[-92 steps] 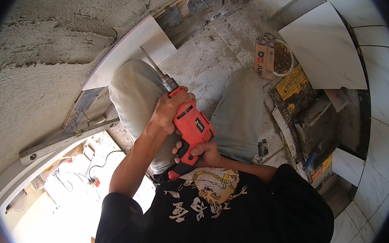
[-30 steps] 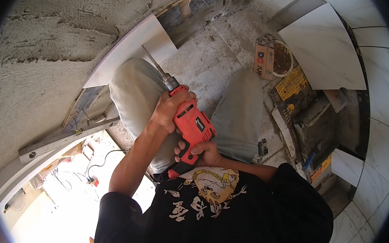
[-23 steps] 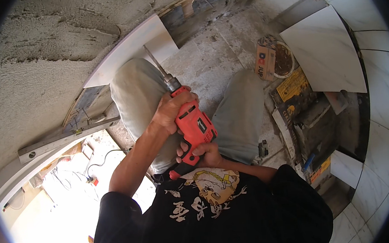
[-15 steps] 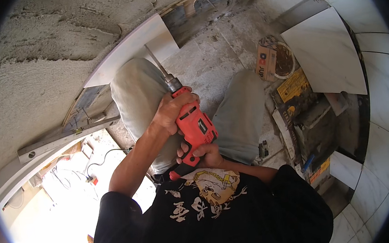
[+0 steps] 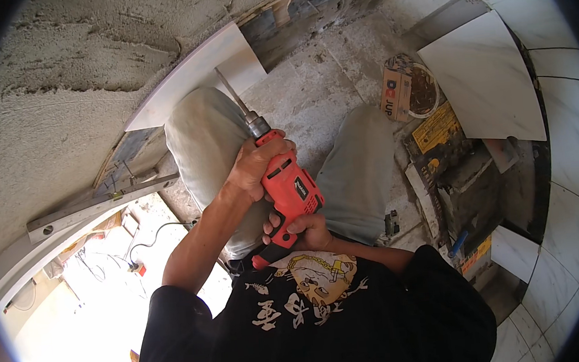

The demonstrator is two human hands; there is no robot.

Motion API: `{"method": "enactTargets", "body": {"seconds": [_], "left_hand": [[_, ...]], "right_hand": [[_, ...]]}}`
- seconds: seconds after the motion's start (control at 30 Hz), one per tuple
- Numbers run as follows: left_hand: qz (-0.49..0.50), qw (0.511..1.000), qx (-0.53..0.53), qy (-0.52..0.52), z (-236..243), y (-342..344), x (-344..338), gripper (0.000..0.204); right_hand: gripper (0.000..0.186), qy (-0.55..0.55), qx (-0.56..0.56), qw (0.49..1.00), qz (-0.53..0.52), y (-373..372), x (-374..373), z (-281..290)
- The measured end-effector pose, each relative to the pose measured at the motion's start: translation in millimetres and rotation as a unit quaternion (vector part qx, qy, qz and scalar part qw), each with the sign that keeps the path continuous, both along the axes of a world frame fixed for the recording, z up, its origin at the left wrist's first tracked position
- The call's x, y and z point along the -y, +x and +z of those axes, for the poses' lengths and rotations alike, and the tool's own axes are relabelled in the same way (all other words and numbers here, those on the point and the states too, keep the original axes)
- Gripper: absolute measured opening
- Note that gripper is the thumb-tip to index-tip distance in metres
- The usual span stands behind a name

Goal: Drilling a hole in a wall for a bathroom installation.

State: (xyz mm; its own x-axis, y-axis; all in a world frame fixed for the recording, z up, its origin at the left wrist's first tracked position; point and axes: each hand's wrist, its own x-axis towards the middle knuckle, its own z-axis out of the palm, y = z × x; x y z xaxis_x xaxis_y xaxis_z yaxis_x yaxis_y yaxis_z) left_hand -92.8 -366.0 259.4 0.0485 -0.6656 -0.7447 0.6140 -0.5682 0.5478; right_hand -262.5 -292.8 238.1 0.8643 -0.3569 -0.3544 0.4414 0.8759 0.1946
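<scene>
A red power drill (image 5: 290,184) is held in both my hands over my lap, tilted with its chuck pointing away and to the left. My left hand (image 5: 256,166) wraps the front of the body just behind the metal chuck. On the rear handle, my right hand (image 5: 309,232) is closed, its fingers around the grip near the trigger. A long drill bit (image 5: 231,89) runs out past my left knee. Its tip overlaps a white tile (image 5: 180,91) standing against the rough wall; whether they touch, I cannot tell.
A level-like metal bar (image 5: 101,208) lies at the left by a bright opening. To the right are an open cardboard box (image 5: 397,91), a round container (image 5: 424,90), a large leaning tile (image 5: 489,77) and a mortar-smeared block (image 5: 470,180). Dusty floor (image 5: 315,77) stretches ahead.
</scene>
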Motion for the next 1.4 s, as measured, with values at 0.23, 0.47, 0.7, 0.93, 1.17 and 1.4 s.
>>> {"method": "enactTargets", "body": {"seconds": [0.23, 0.47, 0.7, 0.93, 1.17, 1.4], "left_hand": [[0.006, 1.0, -0.004, -0.002, -3.3, -0.6, -1.7, 0.04], [-0.005, 1.0, 0.015, 0.004, -2.8, -1.1, -0.3, 0.041], [0.001, 1.0, 0.016, 0.005, -1.2, -2.9, 0.4, 0.039], [-0.004, 1.0, 0.014, 0.006, 0.2, -1.8, 0.8, 0.037], [0.001, 1.0, 0.011, 0.002, -1.3, -2.2, 0.4, 0.036], [0.002, 1.0, 0.014, 0.002, -2.4, -2.6, 0.2, 0.038]], "right_hand": [[0.066, 0.007, 0.001, 1.0, 0.0, -0.2, -1.3, -0.5], [0.067, 0.004, -0.008, 1.0, 0.006, -0.2, 1.3, 0.7], [0.066, 0.014, 0.002, 1.0, -0.003, -0.1, -1.1, -2.1], [0.066, 0.012, -0.006, 1.0, -0.001, 0.2, -0.1, 0.8], [0.066, 0.008, -0.008, 1.0, -0.003, 0.0, -0.9, 0.1], [0.066, 0.009, -0.006, 1.0, -0.004, 0.1, -1.2, -1.0]]}}
